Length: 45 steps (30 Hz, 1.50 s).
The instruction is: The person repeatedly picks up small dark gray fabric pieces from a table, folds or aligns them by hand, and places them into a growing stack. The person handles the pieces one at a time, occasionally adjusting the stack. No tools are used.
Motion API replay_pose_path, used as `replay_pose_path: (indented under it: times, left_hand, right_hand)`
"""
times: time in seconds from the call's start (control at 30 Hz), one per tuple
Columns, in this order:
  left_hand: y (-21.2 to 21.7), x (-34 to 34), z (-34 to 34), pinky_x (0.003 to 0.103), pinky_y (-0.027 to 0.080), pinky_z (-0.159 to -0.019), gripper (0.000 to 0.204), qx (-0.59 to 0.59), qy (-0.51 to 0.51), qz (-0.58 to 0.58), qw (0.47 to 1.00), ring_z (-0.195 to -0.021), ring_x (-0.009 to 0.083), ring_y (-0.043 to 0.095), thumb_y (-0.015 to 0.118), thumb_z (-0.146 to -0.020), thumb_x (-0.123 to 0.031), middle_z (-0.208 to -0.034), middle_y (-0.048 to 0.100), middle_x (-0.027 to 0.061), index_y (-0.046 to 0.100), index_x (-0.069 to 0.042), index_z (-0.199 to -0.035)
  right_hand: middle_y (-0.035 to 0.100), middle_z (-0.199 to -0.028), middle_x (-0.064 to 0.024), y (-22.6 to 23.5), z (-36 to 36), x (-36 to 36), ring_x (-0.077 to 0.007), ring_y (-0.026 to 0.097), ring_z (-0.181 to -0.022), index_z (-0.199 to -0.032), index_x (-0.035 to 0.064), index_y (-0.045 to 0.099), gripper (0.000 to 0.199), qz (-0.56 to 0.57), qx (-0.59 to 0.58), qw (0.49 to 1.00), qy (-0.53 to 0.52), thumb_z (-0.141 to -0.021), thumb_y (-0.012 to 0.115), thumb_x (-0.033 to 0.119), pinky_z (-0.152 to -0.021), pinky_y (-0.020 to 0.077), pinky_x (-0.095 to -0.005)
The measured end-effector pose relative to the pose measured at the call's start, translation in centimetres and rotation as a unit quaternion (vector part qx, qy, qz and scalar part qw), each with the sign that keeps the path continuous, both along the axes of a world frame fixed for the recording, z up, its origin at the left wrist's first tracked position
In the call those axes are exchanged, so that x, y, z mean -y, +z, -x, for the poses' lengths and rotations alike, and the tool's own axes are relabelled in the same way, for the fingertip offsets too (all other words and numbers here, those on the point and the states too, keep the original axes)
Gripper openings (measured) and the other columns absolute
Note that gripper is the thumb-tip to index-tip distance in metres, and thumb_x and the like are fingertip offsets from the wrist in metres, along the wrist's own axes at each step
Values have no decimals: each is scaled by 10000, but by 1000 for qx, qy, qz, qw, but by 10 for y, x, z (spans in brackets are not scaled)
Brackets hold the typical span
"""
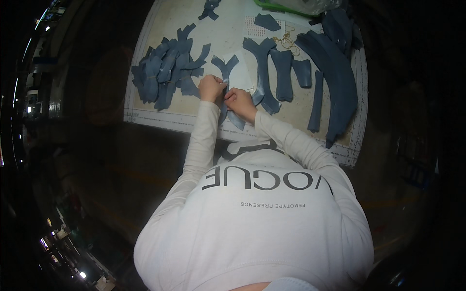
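At the far edge of the mat [160, 118] sits a green tray [272, 6] with clear plastic [310, 5] bunched in it; what else it holds I cannot tell.

My left hand [211, 88] is curled, fingers together, pinching the Y-shaped blue-grey strip [224, 68] at its stem; my right hand [239, 100] sits just beside it, fingertips closed on the same strip a little lower; the two hands almost touch; the strip's forked end points away from me, its tail [236, 120] runs out under my right wrist toward the near edge of the mat; the strip lies flat on the mat, middle front, between the heap and the laid-out pieces.

To my left a heap [165, 72] of the same blue-grey cut pieces lies piled, overlapping every way; to my right a larger forked piece [262, 63] and shorter strips [302, 72] lie side by side; further right long curved bands [337, 82] stack along the mat's edge; a small piece [267, 22] and a crossed scrap [209, 8] lie at the far side; a thin yellowish loop of cord [287, 42] rests among them.

The mat is pale, with a ruled border of fine marks along its near and right edges; a dotted patch [252, 26] shows near the far middle; my sleeves [201, 140] are white.
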State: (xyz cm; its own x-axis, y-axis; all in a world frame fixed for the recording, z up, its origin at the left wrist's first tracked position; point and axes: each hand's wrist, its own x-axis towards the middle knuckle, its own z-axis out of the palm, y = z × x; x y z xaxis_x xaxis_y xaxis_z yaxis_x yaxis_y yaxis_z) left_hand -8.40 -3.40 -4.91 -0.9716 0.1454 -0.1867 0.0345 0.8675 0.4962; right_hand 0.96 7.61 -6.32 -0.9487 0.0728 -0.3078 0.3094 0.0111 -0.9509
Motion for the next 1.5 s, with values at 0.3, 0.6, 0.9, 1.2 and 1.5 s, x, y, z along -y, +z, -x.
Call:
replay_pose_path:
  times: [0.3,0.6,0.9,1.2,1.5]
  left_hand:
    - [3,-2,-6,278,487,-650,259,9,9,4,1000,-698,179,644,758,-639,-238,-736,674,43,684,-53,-805]
    - [32,6,20,180,429,-669,173,354,43,-443,822,-758,55,557,656,-806,-216,-796,614,-25,657,-64,-888]
    - [51,-80,65,170,478,-580,146,241,-39,-487,839,-632,82,579,719,-761,-120,-768,632,46,637,-4,-794]
    - [6,-135,68,237,469,-578,225,92,-75,-250,961,-605,135,610,779,-683,-172,-658,633,43,611,-23,-703]
    - [18,-99,29,392,514,-704,231,53,-246,-19,968,-678,343,637,594,-738,-243,-699,643,186,694,-35,-721]
  right_hand:
    - [649,-747,-145,10,3,-24,-283,642,-679,-921,1,592,243,-202,-151,967,-40,-706,662,92,-640,500,-348]
    - [651,-821,-36,23,3,-20,-86,603,-752,-1045,-11,589,270,82,-8,996,17,-825,645,137,-668,469,-211]
    - [638,-839,-49,27,-14,-71,-88,599,-721,-1082,-42,575,273,80,-126,979,-138,-825,616,40,-653,468,-197]
    - [629,-812,-92,7,-13,-96,-143,626,-683,-1133,-17,572,369,-258,-81,952,-144,-777,629,62,-663,486,-243]
    - [572,-841,-238,15,12,-103,-404,584,-786,-840,-52,624,186,-437,-120,887,-93,-791,584,122,-721,481,-438]
